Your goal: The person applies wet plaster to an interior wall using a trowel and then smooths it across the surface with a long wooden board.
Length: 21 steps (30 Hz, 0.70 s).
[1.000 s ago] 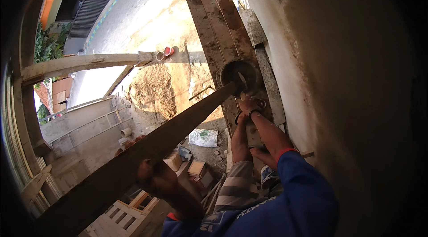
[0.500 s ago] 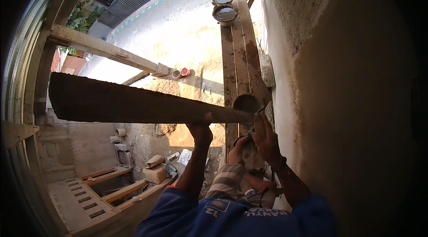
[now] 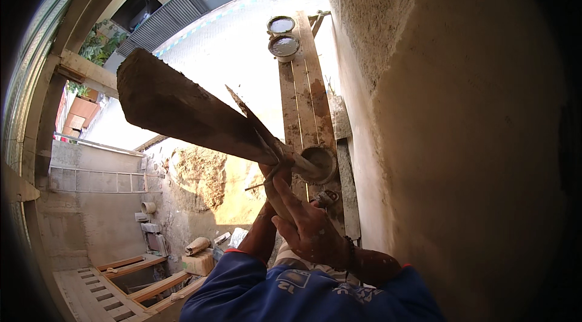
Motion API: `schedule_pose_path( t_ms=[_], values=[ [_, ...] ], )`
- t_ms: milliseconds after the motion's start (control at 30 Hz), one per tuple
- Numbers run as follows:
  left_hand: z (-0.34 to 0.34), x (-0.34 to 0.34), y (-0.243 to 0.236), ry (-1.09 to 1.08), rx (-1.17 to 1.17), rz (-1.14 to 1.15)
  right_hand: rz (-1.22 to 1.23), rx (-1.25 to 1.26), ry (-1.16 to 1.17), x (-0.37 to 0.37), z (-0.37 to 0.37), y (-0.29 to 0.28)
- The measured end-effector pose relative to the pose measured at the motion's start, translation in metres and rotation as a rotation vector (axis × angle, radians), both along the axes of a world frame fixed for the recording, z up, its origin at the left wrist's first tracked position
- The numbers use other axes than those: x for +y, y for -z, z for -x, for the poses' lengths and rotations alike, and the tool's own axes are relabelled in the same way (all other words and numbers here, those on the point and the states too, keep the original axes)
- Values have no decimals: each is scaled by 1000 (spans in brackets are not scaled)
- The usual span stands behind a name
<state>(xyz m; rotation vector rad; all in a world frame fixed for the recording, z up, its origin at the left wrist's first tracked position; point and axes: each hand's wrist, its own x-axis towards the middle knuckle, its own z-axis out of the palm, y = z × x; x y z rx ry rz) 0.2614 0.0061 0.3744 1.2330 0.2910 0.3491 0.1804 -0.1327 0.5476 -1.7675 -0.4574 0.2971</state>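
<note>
A long, dark-faced wooden board (image 3: 188, 119) slants across in front of me, its broad end up at the left and its other end above a round bucket (image 3: 320, 164). My left hand (image 3: 280, 172) is closed round the board from below, partly hidden by the trowel and my other hand. My right hand (image 3: 312, 231) grips a trowel (image 3: 279, 201) by its handle, index finger stretched along it. Seen nearly edge-on, the trowel's blade lies against or close to the board's near edge; I cannot tell whether they touch.
I am over a plank scaffold (image 3: 309, 97) stained with mortar, with two filled buckets (image 3: 283, 47) at its far end. A partly plastered wall (image 3: 442, 140) rises close on the right. At lower left are a slatted wooden frame (image 3: 106, 291) and a block (image 3: 199, 262). A wooden beam (image 3: 91, 73) stands left.
The board has swung, its broad end rising and moving right. My right hand has come left with the trowel, from near the wall to the board beside my left hand. The view has shifted.
</note>
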Motion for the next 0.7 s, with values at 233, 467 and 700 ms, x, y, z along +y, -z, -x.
schedule_pose_path(
  t_ms=[233, 467, 700],
  values=[
    [-2, -1, -20, 37, -5, -303, 21, 58, 80, -16, -12, 71],
    [-6, -10, -48, -37, -139, -392, 215, 42, 153, 2, 2, 134],
    [-36, 21, -44, 41, -332, -279, 731, -114, 154, -30, -6, 357]
  ],
)
